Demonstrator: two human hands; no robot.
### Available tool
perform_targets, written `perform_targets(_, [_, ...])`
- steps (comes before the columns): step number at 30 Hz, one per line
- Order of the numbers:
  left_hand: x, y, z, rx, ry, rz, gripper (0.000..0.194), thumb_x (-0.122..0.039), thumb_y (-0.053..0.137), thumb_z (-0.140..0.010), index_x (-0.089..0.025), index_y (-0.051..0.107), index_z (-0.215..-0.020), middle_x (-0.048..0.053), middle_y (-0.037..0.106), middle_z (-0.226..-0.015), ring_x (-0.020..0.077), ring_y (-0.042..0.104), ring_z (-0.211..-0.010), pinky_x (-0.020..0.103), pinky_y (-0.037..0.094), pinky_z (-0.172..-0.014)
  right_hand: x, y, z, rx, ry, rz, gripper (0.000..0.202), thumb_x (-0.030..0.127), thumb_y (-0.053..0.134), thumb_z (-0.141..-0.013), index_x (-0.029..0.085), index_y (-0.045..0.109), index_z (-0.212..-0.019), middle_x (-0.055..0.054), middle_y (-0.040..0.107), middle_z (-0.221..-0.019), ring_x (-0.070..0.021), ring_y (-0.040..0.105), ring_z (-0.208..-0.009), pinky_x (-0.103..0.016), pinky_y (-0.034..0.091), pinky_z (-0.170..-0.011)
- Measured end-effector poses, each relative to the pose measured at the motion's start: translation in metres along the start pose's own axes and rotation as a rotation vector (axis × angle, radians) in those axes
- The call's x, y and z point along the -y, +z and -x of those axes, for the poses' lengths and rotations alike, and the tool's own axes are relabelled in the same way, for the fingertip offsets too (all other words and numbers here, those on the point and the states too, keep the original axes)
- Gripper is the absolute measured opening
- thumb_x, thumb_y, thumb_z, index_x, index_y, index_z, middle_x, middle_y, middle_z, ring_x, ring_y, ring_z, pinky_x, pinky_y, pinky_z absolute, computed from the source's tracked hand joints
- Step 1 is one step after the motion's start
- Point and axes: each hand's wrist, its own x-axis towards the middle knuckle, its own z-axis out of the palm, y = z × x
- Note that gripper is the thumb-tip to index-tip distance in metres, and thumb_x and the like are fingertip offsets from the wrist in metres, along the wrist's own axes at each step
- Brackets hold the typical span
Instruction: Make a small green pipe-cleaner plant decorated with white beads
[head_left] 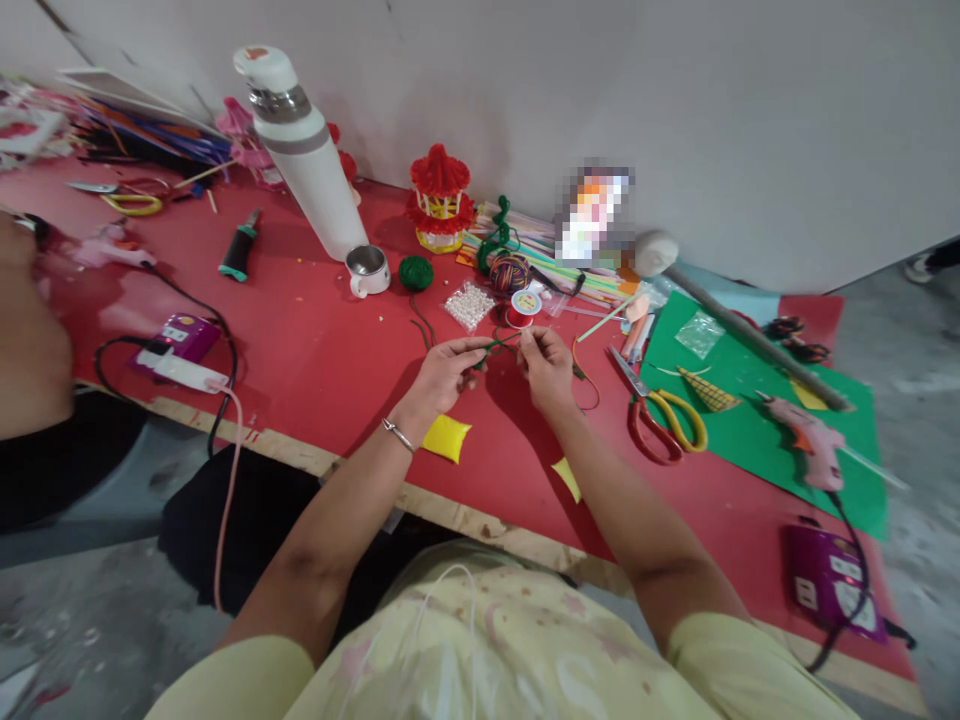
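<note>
My left hand [450, 375] pinches a dark green cord [497, 346] between thumb and fingers, above the red table. Close on its right, my right hand [546, 368] has its fingertips closed on the other end of the same cord. Just beyond the hands lie a red thread spool [523, 309], a bag of white beads [469, 305] and a green yarn ball [415, 273]. A yellow packet [447, 438] rests by my left wrist, and a smaller yellow piece [567, 479] by my right forearm.
Scissors [660, 415] and a pink glue gun [810, 440] lie right, near green sheets [765, 435]. A white bottle [311, 160], metal cup [367, 270] and red-yellow pipe-cleaner lantern [440, 200] stand at the back. Purple power strips sit at both sides. Another person's arm [30, 330] is left.
</note>
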Motion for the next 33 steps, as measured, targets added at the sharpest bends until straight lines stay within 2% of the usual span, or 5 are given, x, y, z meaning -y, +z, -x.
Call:
perform_targets(5, [0.0013,-0.0017,-0.0007,0.009,0.011,-0.027,0.032,-0.022,0.082,-0.069,-0.016,0.078,-0.100,0.001,0.069,-0.078,0.0078,0.059,-0.058,0.018,0.036,-0.041,0.0031,0.0039,-0.0011,-0.100,0.035,-0.158,0.033,0.055,0.071,-0.087,0.023,0.062,-0.087,0.005,0.056,-0.063,-0.0079,0.045,-0.049,-0.020,0.033,-0.042])
perform_targets(12, [0.0029,-0.0017,0.0020,0.110,0.072,-0.102,0.056,-0.019,0.075,-0.075,-0.027,0.070,-0.130,0.000,0.069,-0.092,0.0080,0.064,-0.065,0.016,0.035,-0.040,0.0022,0.0038,-0.0031,-0.097,0.081,-0.252,0.034,0.054,0.075,-0.083,0.023,0.062,-0.088,0.002,0.065,-0.079,-0.0081,0.057,-0.059,-0.018,0.041,-0.043])
perform_targets(23, [0.0060,0.0023,0.0028,0.154,0.030,-0.161,0.024,-0.021,0.074,-0.074,-0.014,0.068,-0.096,0.001,0.065,-0.071,0.0123,0.065,-0.057,0.018,0.044,-0.042,0.0030,0.0033,-0.0050,-0.157,0.094,-0.176,0.040,0.061,0.072,-0.083,0.024,0.058,-0.089,0.005,0.058,-0.065,-0.0083,0.051,-0.051,-0.020,0.041,-0.044])
perform_targets(29, [0.0040,0.0031,0.0044,0.156,0.036,-0.151,0.024,-0.021,0.075,-0.074,-0.013,0.066,-0.095,0.001,0.065,-0.070,0.0118,0.064,-0.055,0.019,0.045,-0.042,0.0006,0.0004,-0.0083,-0.163,0.147,-0.342,0.039,0.057,0.073,-0.082,0.026,0.054,-0.094,-0.001,0.074,-0.097,-0.0124,0.069,-0.075,-0.018,0.050,-0.048])
perform_targets(33, [0.0030,0.0039,0.0050,0.151,0.029,-0.146,0.024,-0.020,0.076,-0.073,-0.013,0.066,-0.093,0.000,0.065,-0.068,0.0122,0.064,-0.055,0.019,0.045,-0.043,-0.0002,-0.0028,-0.0098,-0.094,0.176,-0.384,0.041,0.060,0.071,-0.083,0.027,0.048,-0.093,0.000,0.075,-0.099,-0.0148,0.073,-0.083,-0.019,0.051,-0.048])
